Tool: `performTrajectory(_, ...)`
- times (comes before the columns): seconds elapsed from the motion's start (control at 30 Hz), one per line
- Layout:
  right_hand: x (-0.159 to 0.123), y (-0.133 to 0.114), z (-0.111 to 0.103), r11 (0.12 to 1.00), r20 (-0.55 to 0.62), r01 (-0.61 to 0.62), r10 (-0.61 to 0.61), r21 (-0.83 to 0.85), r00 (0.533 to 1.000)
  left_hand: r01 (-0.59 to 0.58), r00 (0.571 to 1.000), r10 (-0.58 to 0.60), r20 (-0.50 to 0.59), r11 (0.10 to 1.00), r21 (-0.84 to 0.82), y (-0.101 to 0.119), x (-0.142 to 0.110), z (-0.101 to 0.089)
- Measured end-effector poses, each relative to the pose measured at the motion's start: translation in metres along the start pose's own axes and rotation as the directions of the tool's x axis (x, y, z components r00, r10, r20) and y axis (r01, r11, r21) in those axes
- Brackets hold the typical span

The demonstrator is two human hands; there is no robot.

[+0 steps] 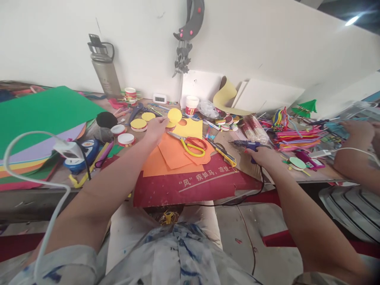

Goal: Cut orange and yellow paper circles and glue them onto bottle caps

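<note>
My left hand (157, 127) is closed on a round yellow paper disc (175, 115), pinched at its left edge above the table. In my right hand (265, 156) is a dark blue glue gun (247, 144), its nozzle pointing left over a piece of cardboard and its black cord hanging down. Between the hands lie scissors (194, 147) with yellow and red handles, on orange paper sheets (172, 152). Behind them is a yellow sheet (192, 128) with a round hole. Two yellow-topped round pieces (138, 125) sit left of my left hand. A yellow-and-black tool (227, 154) lies near the glue gun.
A grey bottle (106, 75) stands against the wall; a paper cup (192, 106) is further right. Coloured sheets (44, 118) cover the left side. Pipe cleaners (297, 136) are piled at right, beside another person's hand (358, 130). A white cable (56, 202) loops at front left.
</note>
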State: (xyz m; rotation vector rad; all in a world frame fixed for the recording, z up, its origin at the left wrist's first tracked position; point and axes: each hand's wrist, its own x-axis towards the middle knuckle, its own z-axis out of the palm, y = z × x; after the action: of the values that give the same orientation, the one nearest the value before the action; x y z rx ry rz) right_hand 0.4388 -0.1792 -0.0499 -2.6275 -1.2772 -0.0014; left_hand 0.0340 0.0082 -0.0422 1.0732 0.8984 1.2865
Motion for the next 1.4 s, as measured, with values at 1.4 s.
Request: performTrajectory(1.4,-0.039,-0.266,0.016,0.069,-0.015,0.022,-0.11,0.997,0.994,-0.034,0.996,0.038,-0.082,0.998,0.05,0.002,-0.006,0.002)
